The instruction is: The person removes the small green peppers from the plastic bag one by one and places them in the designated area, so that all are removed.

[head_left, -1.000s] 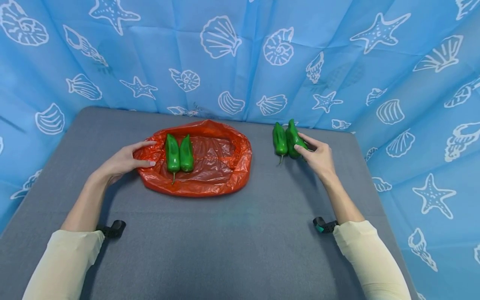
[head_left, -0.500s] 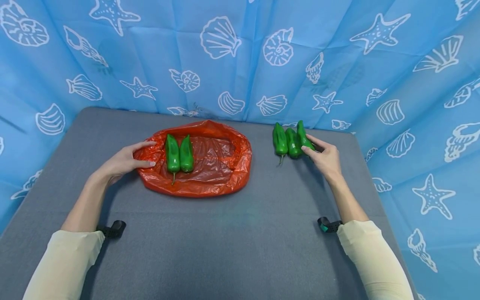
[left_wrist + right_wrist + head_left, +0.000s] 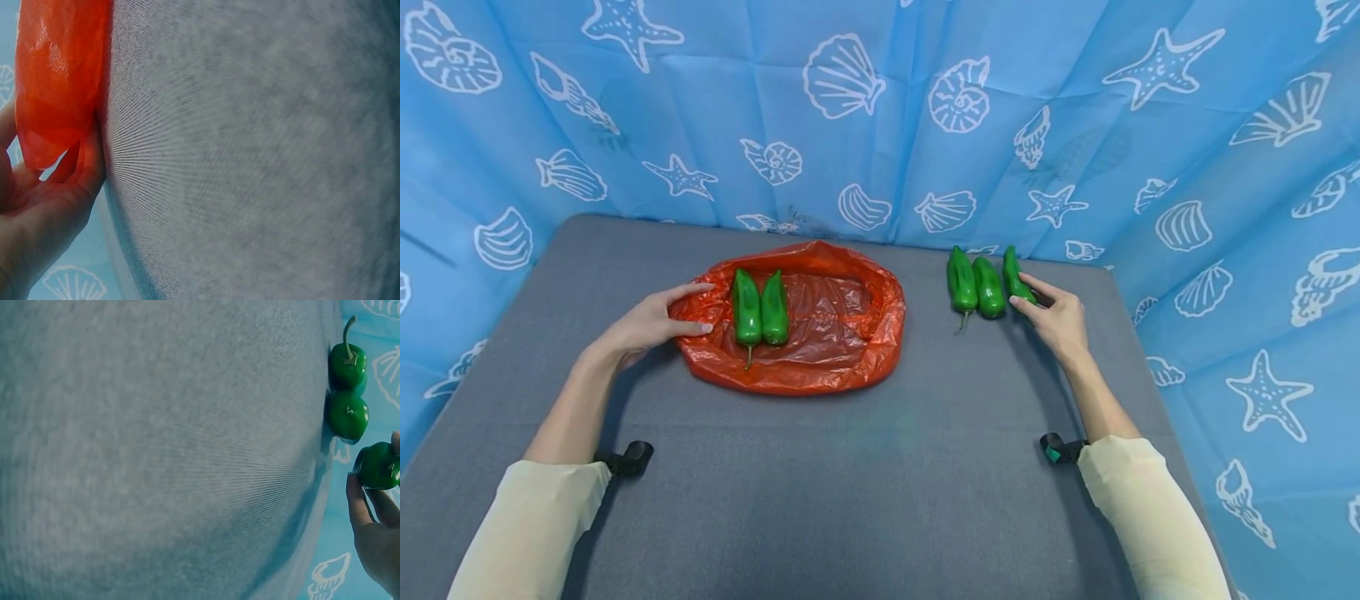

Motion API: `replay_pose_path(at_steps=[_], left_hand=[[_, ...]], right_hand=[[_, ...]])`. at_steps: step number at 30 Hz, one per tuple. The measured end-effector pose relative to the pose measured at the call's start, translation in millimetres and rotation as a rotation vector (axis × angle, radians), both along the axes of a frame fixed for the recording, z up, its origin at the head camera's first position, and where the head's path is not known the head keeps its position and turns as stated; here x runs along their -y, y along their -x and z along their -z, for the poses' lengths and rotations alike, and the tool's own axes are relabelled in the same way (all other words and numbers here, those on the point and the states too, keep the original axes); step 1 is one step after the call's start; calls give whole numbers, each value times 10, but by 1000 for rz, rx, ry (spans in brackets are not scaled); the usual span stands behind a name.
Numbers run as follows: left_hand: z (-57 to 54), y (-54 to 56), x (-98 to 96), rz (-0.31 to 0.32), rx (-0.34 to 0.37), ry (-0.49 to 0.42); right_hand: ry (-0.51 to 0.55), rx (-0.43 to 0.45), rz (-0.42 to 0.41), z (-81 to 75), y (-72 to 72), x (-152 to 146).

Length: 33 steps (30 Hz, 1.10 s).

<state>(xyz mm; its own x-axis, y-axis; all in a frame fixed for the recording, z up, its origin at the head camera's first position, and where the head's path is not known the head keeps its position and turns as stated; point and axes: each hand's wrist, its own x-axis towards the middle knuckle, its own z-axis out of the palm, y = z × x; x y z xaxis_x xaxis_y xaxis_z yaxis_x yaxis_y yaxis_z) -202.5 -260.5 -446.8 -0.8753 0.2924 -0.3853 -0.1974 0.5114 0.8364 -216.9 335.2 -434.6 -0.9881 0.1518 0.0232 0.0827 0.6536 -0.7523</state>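
Grey table (image 3: 850, 492) — inside red bag (image 3: 805, 382), two peppers (image 3: 747, 312) (head view only).

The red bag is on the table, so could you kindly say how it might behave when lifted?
The bag is probably floppy, since it is creased and crumpled. It looks thin and translucent, so it should weigh little itself. It may sag toward the left hand, as both peppers inside lie nearer that end.

Even light casts soft shadows on the grey table (image 3: 865, 508); both wrist views look dimmer, hazier.
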Motion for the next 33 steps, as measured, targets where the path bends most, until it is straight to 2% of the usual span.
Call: replay_pose_path(at_steps=[11, 18, 27, 33], left_hand=[[-1, -23, -5, -3, -12, -12], [19, -12, 10, -9, -9, -18], [15, 9, 15, -18, -1, -24], [12, -4, -4, -17, -1, -6]], right_hand=[[-11, -28, -8, 140, 75, -61], [-65, -20, 2, 206, 108, -100], [-120, -37, -29, 225, 134, -120], [-108, -4, -45, 218, 117, -111]])
